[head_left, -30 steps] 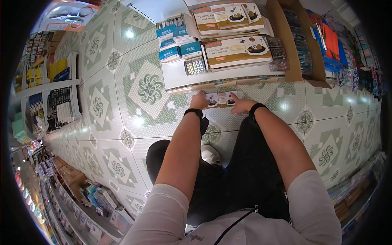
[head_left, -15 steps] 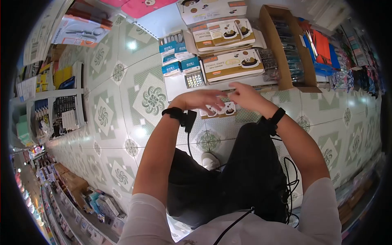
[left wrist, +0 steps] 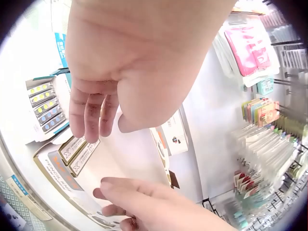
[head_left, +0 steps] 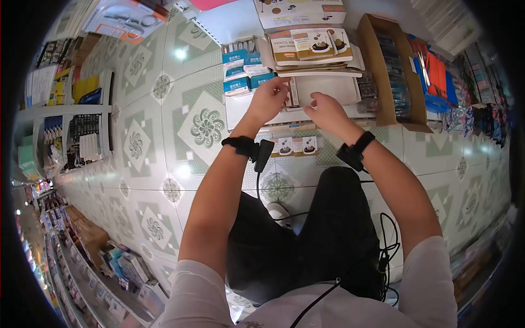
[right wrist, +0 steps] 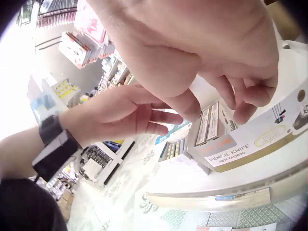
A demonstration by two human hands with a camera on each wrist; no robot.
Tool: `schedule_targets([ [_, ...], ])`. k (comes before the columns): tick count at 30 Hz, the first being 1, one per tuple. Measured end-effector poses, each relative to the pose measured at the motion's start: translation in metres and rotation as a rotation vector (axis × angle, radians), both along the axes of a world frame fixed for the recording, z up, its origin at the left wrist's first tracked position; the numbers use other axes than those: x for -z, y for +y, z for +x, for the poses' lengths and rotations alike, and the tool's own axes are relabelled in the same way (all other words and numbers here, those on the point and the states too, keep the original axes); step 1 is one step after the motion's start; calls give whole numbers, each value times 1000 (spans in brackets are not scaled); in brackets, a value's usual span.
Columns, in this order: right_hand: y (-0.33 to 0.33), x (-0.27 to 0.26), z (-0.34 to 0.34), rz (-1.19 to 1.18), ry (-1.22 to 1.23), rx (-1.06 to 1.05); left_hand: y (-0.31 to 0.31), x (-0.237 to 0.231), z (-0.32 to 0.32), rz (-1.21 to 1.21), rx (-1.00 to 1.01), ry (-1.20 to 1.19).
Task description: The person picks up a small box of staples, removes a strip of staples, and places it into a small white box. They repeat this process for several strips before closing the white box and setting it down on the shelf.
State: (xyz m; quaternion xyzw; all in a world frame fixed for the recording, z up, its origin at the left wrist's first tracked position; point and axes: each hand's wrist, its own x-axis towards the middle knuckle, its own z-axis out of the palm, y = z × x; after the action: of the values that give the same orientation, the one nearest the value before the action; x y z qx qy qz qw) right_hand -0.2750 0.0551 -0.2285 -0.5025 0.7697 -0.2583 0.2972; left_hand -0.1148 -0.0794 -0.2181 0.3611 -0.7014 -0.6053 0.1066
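An uncovered PENCIL KNIFE carton on the low shelf shows its pale inside, with small narrow boxes standing at its left end. My left hand is over that left end; its fingers hang loosely bent beside the small boxes in the left wrist view. At the carton's front side is my right hand, thumb and fingers apart, holding nothing visible. The right wrist view has its fingertips close to the printed front; contact cannot be told. Two small printed boxes lie side by side on the floor.
Blue-and-white boxes stand left of the carton and more knife boxes behind it. A tall brown cardboard box is to the right. The shelf's front edge crosses between the carton and the floor boxes.
Both hands have moved forward from above the floor boxes to the carton. Its printed top was visible before; now its inside shows. The two floor boxes remain in place.
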Motion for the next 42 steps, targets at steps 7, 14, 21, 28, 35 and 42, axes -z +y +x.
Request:
schedule_targets([
  [7, -63, 29, 3, 123, 102, -29, -6, -6, -12, 10, -128, -3],
  [14, -72, 59, 4, 67, 58, -10, -16, 14, -4, -81, -60, -6],
  [21, -72, 57, -8, 196, 46, -16, -11, 6, -11, 4, -138, 24],
  [28, -73, 57, -11, 149, 116, -10, -9, 16, -15, -110, -218, 103],
  [35, -64, 34, -13, 78, 204, 31, -6, 0, -5, -286, -108, -40],
  [42, -8, -19, -28, -125, -175, 36, -10, -1, -10, -362, -57, -69],
])
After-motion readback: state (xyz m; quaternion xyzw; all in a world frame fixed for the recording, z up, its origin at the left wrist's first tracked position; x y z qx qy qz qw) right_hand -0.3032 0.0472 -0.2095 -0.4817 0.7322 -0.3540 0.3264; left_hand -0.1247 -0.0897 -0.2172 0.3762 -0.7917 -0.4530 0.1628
